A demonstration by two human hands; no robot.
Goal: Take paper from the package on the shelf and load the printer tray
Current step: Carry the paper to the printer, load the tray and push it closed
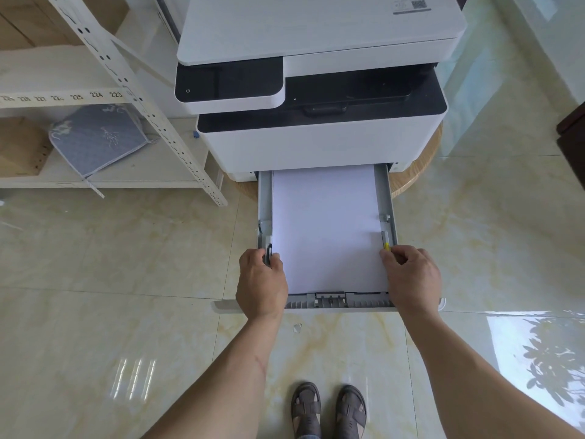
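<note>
The white printer (319,134) stands on a round wooden stand with its grey paper tray (387,198) pulled out toward me. A stack of white paper (327,229) lies flat in the tray. My left hand (261,283) pinches the left side guide (268,248) at the tray's left wall. My right hand (411,277) pinches the right side guide, with its yellow tab (386,246), at the paper's right edge. The rear paper stop (330,299) sits against the stack's near edge. No paper package is in view.
A white metal shelf (104,182) stands to the left, holding cardboard boxes (19,147) and a blue-grey cushion (95,137). The floor is glossy marble tile, with a small paper scrap (297,327) near my sandalled feet (329,410). A dark piece of furniture (571,144) sits at the right edge.
</note>
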